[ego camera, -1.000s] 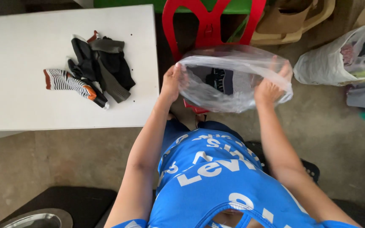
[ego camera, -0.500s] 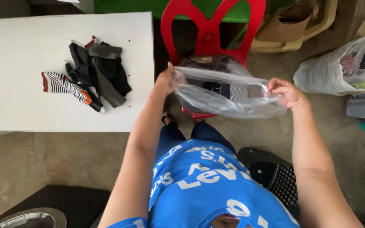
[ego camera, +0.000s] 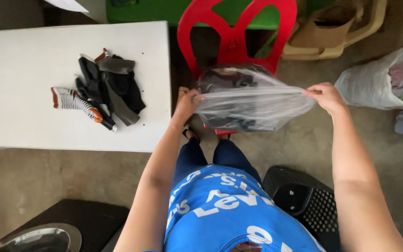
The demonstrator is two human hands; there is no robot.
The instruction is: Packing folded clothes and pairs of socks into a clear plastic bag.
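Our left hand (ego camera: 187, 100) and right hand (ego camera: 326, 95) each pinch shut on the clear plastic bag's (ego camera: 253, 105) rim, stretching it taut. It hangs over the red chair (ego camera: 232, 35), just beside the tabletop (ego camera: 24, 116) edge.

I saw a white table (ego camera: 33, 107) carrying a heap of dark socks (ego camera: 110, 84) touching one striped sock (ego camera: 73, 101), a concrete floor (ego camera: 71, 172) under a black perforated basket (ego camera: 306, 205), a red chair (ego camera: 232, 39)
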